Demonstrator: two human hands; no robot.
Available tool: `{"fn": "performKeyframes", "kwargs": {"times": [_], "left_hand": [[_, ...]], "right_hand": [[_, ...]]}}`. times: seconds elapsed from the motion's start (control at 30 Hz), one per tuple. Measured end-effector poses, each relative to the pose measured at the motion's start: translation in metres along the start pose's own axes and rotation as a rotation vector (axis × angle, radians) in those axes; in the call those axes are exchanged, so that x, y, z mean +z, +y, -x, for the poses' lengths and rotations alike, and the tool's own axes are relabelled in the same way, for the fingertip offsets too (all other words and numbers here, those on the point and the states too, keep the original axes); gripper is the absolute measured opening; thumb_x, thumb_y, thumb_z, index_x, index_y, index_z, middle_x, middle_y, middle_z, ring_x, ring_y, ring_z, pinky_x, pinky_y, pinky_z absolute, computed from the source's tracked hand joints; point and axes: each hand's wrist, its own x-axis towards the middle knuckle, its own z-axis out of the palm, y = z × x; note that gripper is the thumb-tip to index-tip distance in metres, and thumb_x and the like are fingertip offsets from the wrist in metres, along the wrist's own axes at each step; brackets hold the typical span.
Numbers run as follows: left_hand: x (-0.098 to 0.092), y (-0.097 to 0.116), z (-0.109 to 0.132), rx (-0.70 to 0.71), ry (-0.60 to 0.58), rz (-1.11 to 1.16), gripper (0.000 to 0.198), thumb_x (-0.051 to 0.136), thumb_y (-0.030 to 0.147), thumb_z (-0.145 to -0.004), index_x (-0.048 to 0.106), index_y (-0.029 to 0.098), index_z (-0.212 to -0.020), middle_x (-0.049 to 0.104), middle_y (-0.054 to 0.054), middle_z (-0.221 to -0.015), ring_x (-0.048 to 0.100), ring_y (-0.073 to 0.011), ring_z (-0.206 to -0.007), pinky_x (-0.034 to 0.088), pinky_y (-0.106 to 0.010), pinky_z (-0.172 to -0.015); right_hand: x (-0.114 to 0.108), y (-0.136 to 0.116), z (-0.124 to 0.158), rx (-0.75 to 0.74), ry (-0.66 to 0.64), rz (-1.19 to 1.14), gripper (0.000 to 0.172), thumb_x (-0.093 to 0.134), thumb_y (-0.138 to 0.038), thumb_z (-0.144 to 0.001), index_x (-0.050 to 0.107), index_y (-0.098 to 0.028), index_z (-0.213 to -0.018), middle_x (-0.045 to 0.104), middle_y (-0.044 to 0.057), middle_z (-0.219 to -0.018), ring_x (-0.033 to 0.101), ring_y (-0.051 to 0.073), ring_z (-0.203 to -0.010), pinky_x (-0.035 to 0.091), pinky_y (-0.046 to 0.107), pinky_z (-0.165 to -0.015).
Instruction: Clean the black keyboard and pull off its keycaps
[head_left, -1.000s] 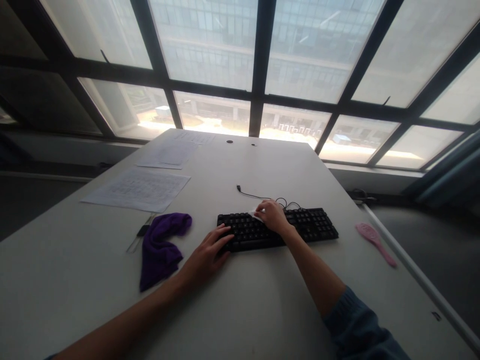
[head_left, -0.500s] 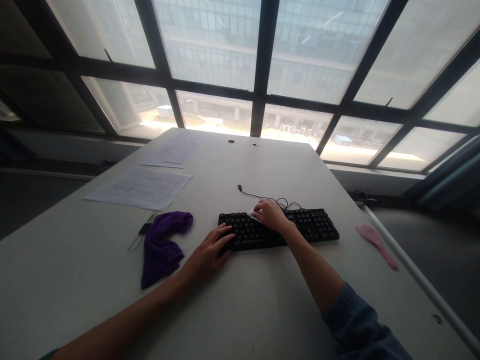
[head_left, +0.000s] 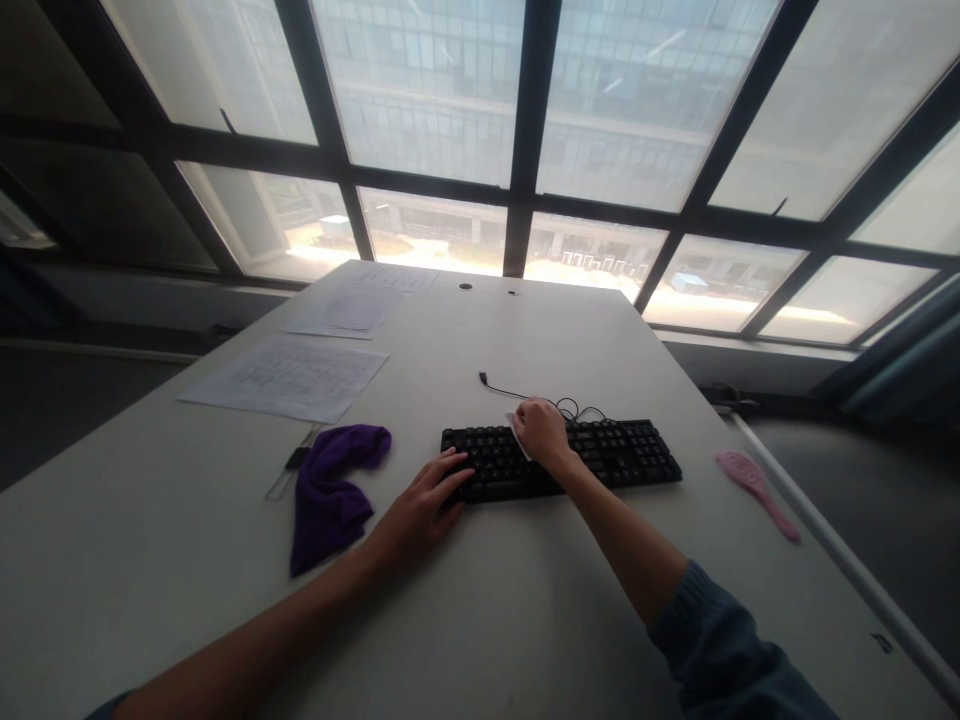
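A black keyboard lies on the white table, its thin cable loosely looped behind it. My left hand rests at the keyboard's left end, fingers stretched and apart over the keys, the thumb by the front edge. Over the middle of the keys, my right hand is closed on a white tissue, pressed against the keyboard; most of the tissue is hidden under the fingers.
A crumpled purple cloth lies left of my left hand, beside a clear and black item. Printed papers are spread behind it. A pink hairbrush is near the table's right edge. Large windows stand beyond the table.
My right hand has turned slightly and shifted a little with the tissue, which now reaches further down over the keys. My left hand stays on the keyboard's left end.
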Motion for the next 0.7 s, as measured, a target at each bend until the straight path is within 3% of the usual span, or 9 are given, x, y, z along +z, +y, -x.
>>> {"fn": "performKeyframes", "kwargs": {"times": [0.13,0.37,0.7], "left_hand": [[0.001,0.001,0.0,-0.007,-0.005,-0.004,0.043,0.056,0.019,-0.094,0.056,0.023,-0.136,0.05,-0.011,-0.148,0.041,-0.0299,-0.143,0.045,-0.052,-0.114],[0.003,-0.002,0.001,-0.015,-0.022,-0.018,0.043,0.056,0.02,-0.094,0.056,0.024,-0.137,0.048,-0.009,-0.15,0.039,-0.0294,-0.145,0.044,-0.05,-0.116],[0.001,0.0,0.0,-0.009,0.008,-0.011,0.044,0.058,0.019,-0.092,0.058,0.025,-0.136,0.051,-0.01,-0.148,0.043,-0.03,-0.142,0.046,-0.051,-0.113]], "right_hand": [[-0.01,0.025,-0.001,0.131,0.109,-0.043,0.028,0.055,-0.033,-0.098,0.073,-0.015,-0.086,0.071,0.011,-0.095,0.064,0.021,-0.086,0.042,0.029,-0.076],[-0.01,0.039,0.006,-0.178,-0.037,-0.2,0.014,0.068,-0.03,-0.091,0.078,-0.02,-0.089,0.073,0.006,-0.097,0.062,0.02,-0.098,0.041,0.029,-0.092],[-0.012,0.031,0.004,-0.183,-0.134,-0.199,0.015,0.069,-0.032,-0.088,0.079,-0.02,-0.09,0.073,0.006,-0.1,0.062,0.021,-0.1,0.044,0.03,-0.09]]}}
